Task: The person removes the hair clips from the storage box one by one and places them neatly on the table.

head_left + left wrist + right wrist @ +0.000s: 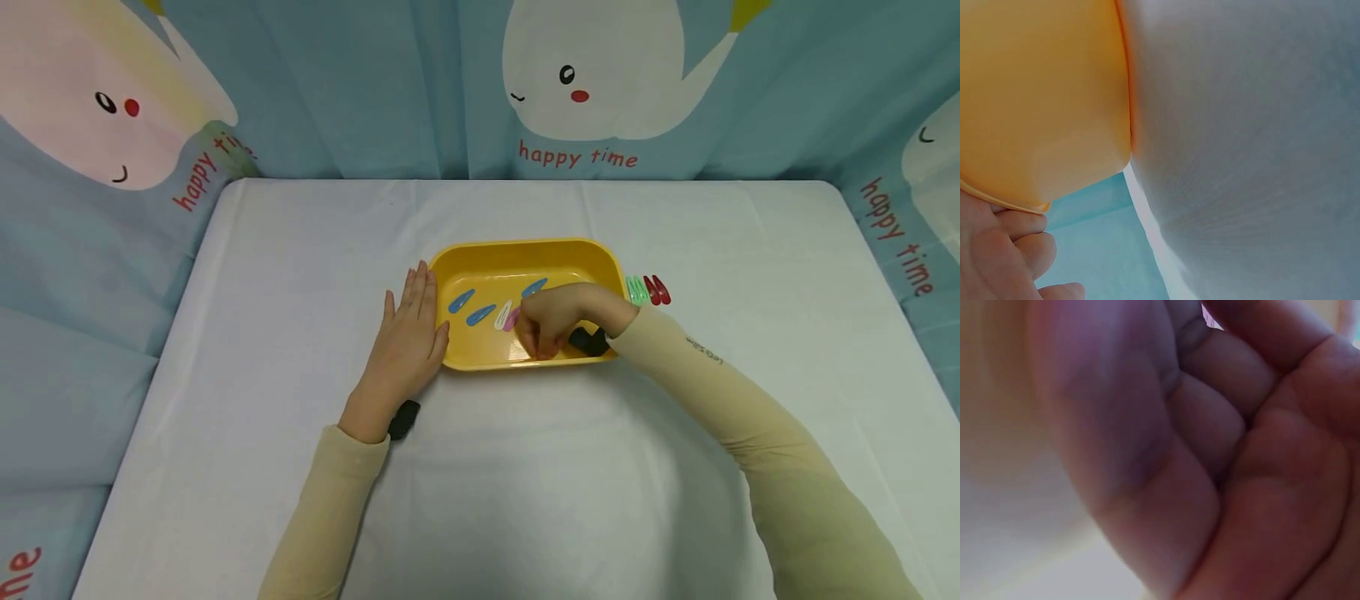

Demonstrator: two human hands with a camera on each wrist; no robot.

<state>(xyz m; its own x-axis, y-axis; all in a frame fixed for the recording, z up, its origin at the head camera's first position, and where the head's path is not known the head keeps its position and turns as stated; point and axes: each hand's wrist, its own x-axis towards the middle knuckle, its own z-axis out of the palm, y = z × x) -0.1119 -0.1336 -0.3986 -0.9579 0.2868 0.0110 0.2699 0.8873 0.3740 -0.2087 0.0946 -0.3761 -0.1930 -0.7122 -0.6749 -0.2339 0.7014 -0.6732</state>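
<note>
Counting remotely, I see three blue clips (481, 315), one white clip (502, 315), one pink clip (511, 320) in one tray (480, 350), long axes slanting away rightward; two green clips (640, 291), two red clips (662, 290) beside it. The left hand (402, 340), fingers straight, touches the tray. The curled right hand (558, 315) partly hides the pink clip; what it grips I cannot tell.

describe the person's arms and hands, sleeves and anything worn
The left sleeve and right sleeve are long and pale beige; the right one has small dark lettering near its cuff, too small to read. The left hand and right hand wear no gloves. A small black device shows at each wrist.
</note>
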